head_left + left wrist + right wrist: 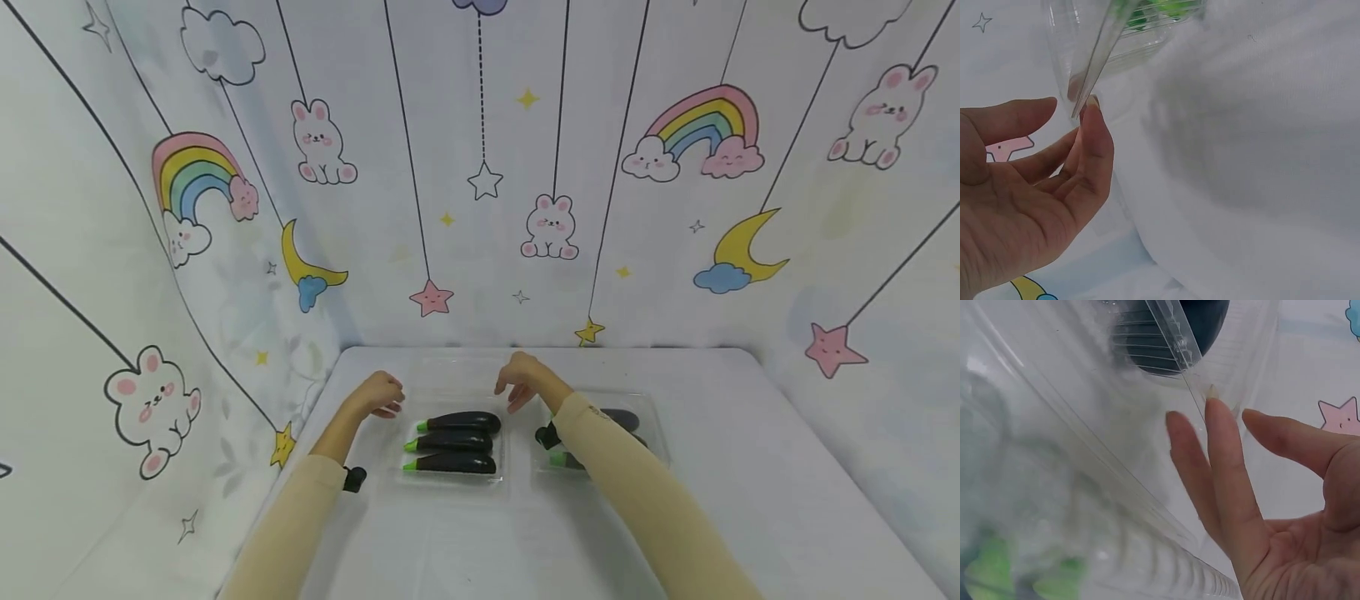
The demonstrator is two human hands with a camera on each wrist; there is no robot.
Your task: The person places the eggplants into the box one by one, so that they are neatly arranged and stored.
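Note:
Three dark eggplants [454, 442] with green stem ends lie side by side in a clear plastic box [450, 479]. Its transparent lid [1099, 53] is raised at the far side and hard to make out from the head. At the lid's left corner is my left hand [378, 395], fingers bent and touching the edge, thumb apart from it. My right hand [527, 377] reaches the opposite corner; its fingertips [1219, 415] are at the lid's edge, fairly straight, and the thumb stands off.
A second clear box [660, 429] holding eggplants [621, 418] stands to the right, partly hidden under my right forearm. White cloth covers the table [480, 542]. Behind it hangs a curtain [480, 275] printed with rabbits, stars and rainbows.

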